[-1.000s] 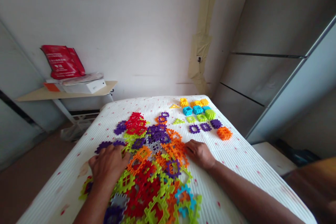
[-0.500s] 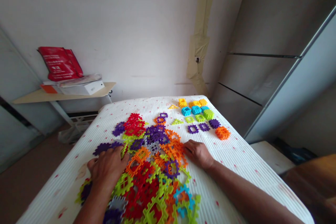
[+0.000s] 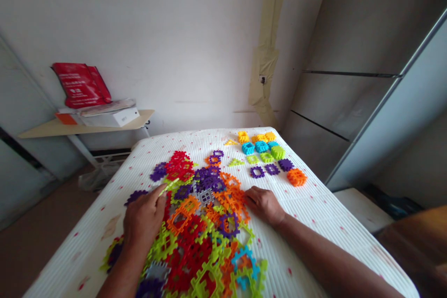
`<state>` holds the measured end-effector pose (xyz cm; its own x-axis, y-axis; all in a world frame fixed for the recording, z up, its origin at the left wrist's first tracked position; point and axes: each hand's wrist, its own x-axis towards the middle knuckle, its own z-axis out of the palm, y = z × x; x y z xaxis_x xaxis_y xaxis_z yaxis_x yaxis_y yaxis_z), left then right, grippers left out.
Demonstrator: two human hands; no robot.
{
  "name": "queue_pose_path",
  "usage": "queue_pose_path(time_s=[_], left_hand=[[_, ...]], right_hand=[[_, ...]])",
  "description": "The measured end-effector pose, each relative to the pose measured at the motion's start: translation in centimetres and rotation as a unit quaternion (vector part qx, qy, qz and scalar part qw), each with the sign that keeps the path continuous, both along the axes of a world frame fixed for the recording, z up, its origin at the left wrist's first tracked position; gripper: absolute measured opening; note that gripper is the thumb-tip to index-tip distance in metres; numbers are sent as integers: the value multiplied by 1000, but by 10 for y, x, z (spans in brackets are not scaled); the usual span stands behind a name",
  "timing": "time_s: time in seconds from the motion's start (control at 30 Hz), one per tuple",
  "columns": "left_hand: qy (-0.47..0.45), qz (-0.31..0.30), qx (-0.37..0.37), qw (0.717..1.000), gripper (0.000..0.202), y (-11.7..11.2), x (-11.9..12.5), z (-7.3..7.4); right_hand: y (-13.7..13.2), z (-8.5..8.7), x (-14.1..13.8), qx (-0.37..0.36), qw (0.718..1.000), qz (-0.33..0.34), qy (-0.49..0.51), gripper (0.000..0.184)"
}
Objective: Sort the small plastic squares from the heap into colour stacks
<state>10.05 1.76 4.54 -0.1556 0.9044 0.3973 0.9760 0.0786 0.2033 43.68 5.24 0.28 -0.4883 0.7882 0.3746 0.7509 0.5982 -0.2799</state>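
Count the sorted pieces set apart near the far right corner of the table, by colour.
Yellow pieces: 4
Blue pieces: 3, one partly hidden
Green pieces: 4
Purple pieces: 3
Orange piece: 1
Total: 15

Head-worn view, forward and down, close over the tile pile (image 3: pixel 202 223) on the table (image 3: pixel 209 139), wall (image 3: pixel 174 32) beyond.

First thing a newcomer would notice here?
The bright heap of interlocking plastic tiles spread over the near middle of the white ribbed surface, with the left hand pinching a lime-green piece at its left and the right hand resting on its right edge. Beyond, far right, small stacks sit sorted by colour.
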Motion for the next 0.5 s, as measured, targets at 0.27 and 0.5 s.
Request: queue_pose_path(time_s=[0.27, 0.5], left_hand=[[-148, -119, 63, 980, 41, 4, 6, -7], [-239, -131, 58, 960, 42, 1, 7, -6]], right_hand=[[0, 1, 0, -4, 1000, 2, 10, 25], [-1, 1, 0, -3, 1000, 7, 18, 27]])
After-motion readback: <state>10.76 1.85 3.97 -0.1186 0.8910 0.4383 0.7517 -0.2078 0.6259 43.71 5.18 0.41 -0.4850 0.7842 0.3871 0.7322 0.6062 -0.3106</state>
